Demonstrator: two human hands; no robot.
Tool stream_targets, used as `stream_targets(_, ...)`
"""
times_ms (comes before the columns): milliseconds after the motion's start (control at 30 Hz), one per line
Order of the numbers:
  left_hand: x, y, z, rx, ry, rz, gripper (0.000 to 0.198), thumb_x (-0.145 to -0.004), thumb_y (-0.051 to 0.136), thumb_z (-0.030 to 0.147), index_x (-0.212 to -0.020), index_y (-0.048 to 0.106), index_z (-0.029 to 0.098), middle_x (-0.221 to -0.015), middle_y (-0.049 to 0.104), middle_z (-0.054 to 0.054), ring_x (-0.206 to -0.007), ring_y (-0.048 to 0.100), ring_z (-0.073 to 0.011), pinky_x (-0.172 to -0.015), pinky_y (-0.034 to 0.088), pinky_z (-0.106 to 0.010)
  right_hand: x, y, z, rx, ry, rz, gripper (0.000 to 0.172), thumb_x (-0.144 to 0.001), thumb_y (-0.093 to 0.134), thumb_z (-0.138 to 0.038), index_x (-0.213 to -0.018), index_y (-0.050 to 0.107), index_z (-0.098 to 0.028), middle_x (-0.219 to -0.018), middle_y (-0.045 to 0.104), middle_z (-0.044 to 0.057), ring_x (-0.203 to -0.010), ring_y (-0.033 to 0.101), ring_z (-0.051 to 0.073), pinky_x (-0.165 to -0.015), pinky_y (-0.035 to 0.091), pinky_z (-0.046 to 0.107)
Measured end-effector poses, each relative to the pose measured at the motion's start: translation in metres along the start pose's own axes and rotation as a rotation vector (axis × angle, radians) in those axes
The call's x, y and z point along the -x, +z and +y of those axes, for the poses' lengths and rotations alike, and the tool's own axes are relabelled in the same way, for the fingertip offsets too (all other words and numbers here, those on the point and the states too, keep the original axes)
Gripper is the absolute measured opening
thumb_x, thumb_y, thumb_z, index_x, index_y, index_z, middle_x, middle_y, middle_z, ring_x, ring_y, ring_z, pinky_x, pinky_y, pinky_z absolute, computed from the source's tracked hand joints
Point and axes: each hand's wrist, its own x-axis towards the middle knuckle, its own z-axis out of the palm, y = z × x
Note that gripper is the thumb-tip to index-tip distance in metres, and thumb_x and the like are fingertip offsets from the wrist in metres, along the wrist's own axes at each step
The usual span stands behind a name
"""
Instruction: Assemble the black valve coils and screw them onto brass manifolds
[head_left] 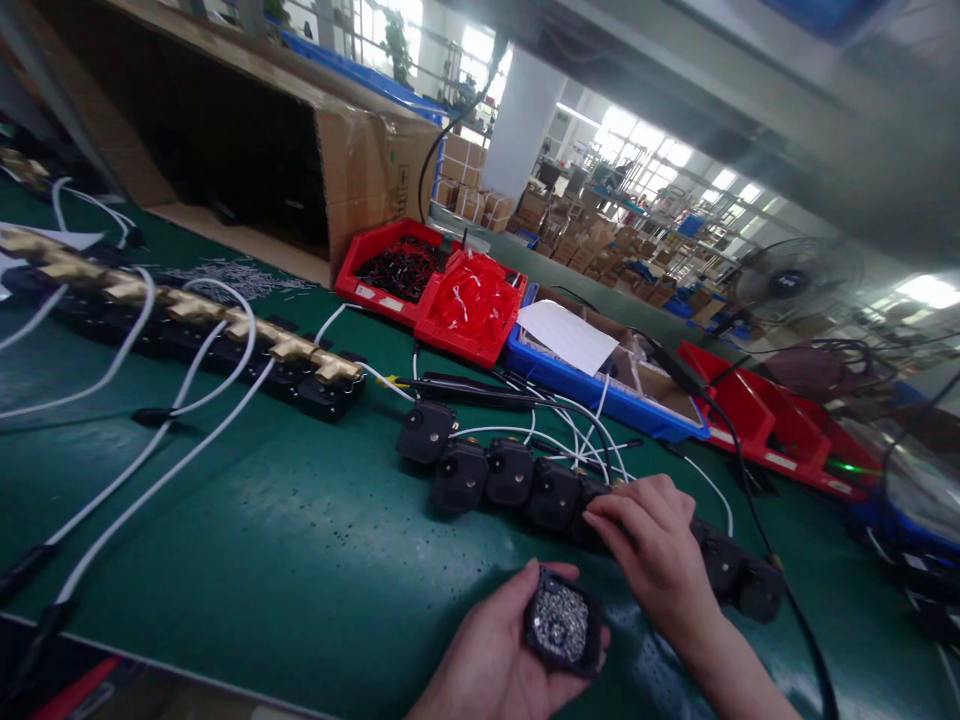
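The left hand (491, 650) cups a small black square tray (561, 625) filled with tiny silver screws, palm up, near the bottom edge. The right hand (652, 545) rests fingers-down on a row of black plastic block housings (510, 472) with white wires, lying on the dark green table mat (285, 540). Behind stand two red plastic parts bins (439, 285), a blue bin (592, 390) and an open brown cardboard box (367, 170)
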Motion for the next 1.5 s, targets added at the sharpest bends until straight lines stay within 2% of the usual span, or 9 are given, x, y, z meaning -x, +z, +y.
stream_targets(300,-0.001,-0.006,-0.001,-0.014,0.004,-0.045,0.035,-0.1,0.046,0.041,-0.12,0.055,0.013,-0.107,0.069,-0.018,-0.092,0.072,-0.0293,-0.09,0.05,-0.038,-0.007,-0.003,-0.001,-0.118,0.125,-0.048,0.009,-0.096,0.066,-0.031,-0.088,0.068,-0.026,-0.088,0.065,0.003,-0.089,0.055,0.024,-0.078,0.039,0.04)
stream_targets(633,-0.005,-0.007,-0.002,-0.028,-0.015,-0.032,0.038,-0.102,0.042,0.042,-0.123,0.053,0.012,-0.105,0.07,-0.018,-0.09,0.072,-0.029,-0.089,0.051,-0.039,-0.01,0.002,0.002,-0.227,0.442,-0.099,0.012,-0.084,0.074,-0.032,-0.085,0.063,-0.026,-0.091,0.061,0.003,-0.092,0.055,0.027,-0.08,0.043,0.042)
stream_targets(833,-0.005,-0.009,-0.004,-0.04,0.0,-0.045,0.037,-0.1,0.047,0.042,-0.122,0.054,0.013,-0.108,0.069,-0.018,-0.09,0.072,-0.0282,-0.088,0.052,-0.038,-0.012,0.001,-0.006,-0.187,0.466,-0.024,0.014,-0.085,0.072,-0.039,-0.087,0.065,-0.027,-0.095,0.063,0.004,-0.092,0.055,0.028,-0.079,0.041,0.043)
stream_targets(1000,-0.012,-0.013,-0.006,-0.041,0.016,-0.038,0.039,-0.1,0.046,0.043,-0.122,0.056,0.013,-0.107,0.07,-0.019,-0.089,0.072,-0.029,-0.087,0.053,-0.041,0.0,-0.02,-0.006,-0.339,0.549,0.077,0.02,-0.091,0.066,-0.046,-0.099,0.065,-0.027,-0.099,0.064,0.004,-0.093,0.058,0.026,-0.081,0.047,0.042)
stream_targets(1100,-0.008,-0.005,-0.006,-0.059,0.046,0.002,0.037,-0.101,0.045,0.041,-0.121,0.056,0.012,-0.105,0.07,-0.018,-0.089,0.071,-0.0275,-0.085,0.053,-0.039,0.013,-0.036,-0.02,-0.412,0.463,0.017,0.012,-0.097,0.061,-0.039,-0.098,0.064,-0.027,-0.096,0.064,0.002,-0.089,0.06,0.022,-0.076,0.049,0.036)
stream_targets(1167,-0.004,0.002,-0.008,-0.042,0.073,0.003,0.033,-0.102,0.045,0.038,-0.118,0.057,0.012,-0.105,0.07,-0.016,-0.087,0.07,-0.0238,-0.084,0.052,-0.036,0.022,-0.041,-0.034,-0.446,0.332,-0.142,0.008,-0.099,0.059,-0.031,-0.095,0.065,-0.028,-0.094,0.064,0.001,-0.09,0.059,0.02,-0.076,0.049,0.035)
stream_targets(1267,-0.001,0.008,-0.013,-0.004,0.091,-0.022,0.031,-0.104,0.044,0.035,-0.111,0.061,0.011,-0.099,0.07,-0.012,-0.081,0.066,-0.0174,-0.08,0.051,-0.032,0.034,-0.036,-0.053,-0.414,0.201,-0.334,0.012,-0.099,0.057,-0.021,-0.098,0.065,-0.029,-0.097,0.065,0.001,-0.092,0.057,0.021,-0.08,0.047,0.039)
stream_targets(1400,-0.003,0.011,-0.023,0.035,0.058,-0.039,0.03,-0.104,0.046,0.033,-0.105,0.066,0.01,-0.094,0.07,-0.008,-0.072,0.062,-0.0108,-0.072,0.048,-0.025,0.044,-0.022,-0.062,-0.343,0.165,-0.398,0.021,-0.097,0.058,-0.015,-0.111,0.064,-0.029,-0.11,0.065,0.003,-0.099,0.054,0.024,-0.084,0.042,0.044)
stream_targets(1500,-0.006,0.012,-0.03,0.04,0.043,-0.022,0.029,-0.104,0.047,0.031,-0.098,0.067,0.011,-0.089,0.07,-0.006,-0.069,0.061,-0.0099,-0.07,0.048,-0.024,0.049,-0.016,-0.064,-0.328,0.189,-0.363,0.018,-0.096,0.058,-0.011,-0.101,0.064,-0.027,-0.102,0.065,0.002,-0.094,0.052,0.024,-0.082,0.037,0.043)
